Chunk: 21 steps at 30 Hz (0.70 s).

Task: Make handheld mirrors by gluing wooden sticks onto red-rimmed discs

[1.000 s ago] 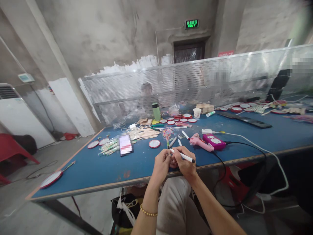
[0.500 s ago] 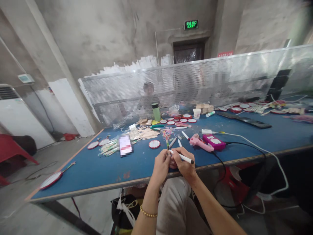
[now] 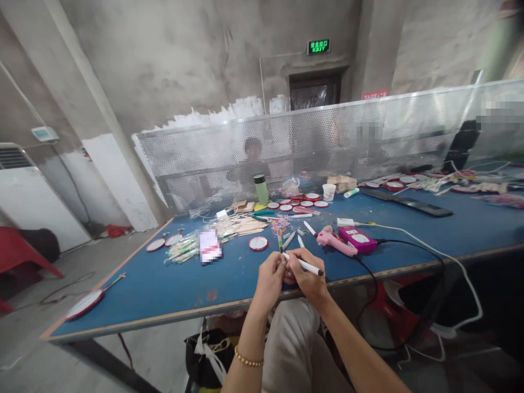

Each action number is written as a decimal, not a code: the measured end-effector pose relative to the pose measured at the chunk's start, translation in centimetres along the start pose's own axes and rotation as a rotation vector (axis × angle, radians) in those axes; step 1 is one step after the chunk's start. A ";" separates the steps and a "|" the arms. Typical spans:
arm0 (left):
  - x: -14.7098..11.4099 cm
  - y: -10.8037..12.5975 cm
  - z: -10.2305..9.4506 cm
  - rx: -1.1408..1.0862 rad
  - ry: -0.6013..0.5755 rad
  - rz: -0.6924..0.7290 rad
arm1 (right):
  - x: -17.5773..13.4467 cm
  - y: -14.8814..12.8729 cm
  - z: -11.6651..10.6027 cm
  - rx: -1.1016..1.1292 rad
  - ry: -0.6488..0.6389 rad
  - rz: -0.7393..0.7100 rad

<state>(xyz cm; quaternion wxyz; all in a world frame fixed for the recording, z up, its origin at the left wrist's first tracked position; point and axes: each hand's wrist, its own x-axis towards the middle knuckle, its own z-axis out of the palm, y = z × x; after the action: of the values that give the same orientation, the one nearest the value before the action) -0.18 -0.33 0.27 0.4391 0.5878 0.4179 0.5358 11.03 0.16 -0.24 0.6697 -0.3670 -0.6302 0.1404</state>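
Note:
In my right hand [image 3: 308, 279] is a white marker pen [image 3: 308, 266] with a black end, its tip close to the fingers of the other hand. My left hand [image 3: 270, 275] pinches a thin wooden stick [image 3: 280, 238] with green and dark marks on it. Both hands meet at the table's front edge, and the stick's lower part is hidden by fingers. Just beyond lie loose markers [image 3: 289, 240] and a tangle of coloured bands [image 3: 281, 223]. A small round red-rimmed disc [image 3: 258, 243] lies to the left of them.
Left of my hands are a phone [image 3: 210, 245], wrapped sticks [image 3: 180, 249] and bare wooden sticks [image 3: 244, 224]. A pink glue gun [image 3: 336, 241] and a magenta box [image 3: 357, 240] with cables sit right. Behind stand a green bottle [image 3: 261, 189], a paper cup [image 3: 328, 191] and a perforated metal screen [image 3: 204, 158].
My hands stay together with the pen at the stick, moving barely at all. The whole view has shifted slightly.

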 end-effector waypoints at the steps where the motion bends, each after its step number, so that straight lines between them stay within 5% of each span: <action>1: 0.0 0.1 0.0 -0.004 -0.002 -0.003 | 0.0 0.0 0.0 -0.001 -0.001 0.005; 21: 0.0 0.4 0.0 0.016 0.015 0.006 | 0.1 -0.1 0.0 -0.023 -0.008 -0.010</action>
<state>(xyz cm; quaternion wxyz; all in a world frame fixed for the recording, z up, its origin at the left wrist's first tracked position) -0.14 -0.47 0.61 0.4298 0.5886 0.4238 0.5379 11.03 0.17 -0.07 0.6635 -0.3710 -0.6364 0.1311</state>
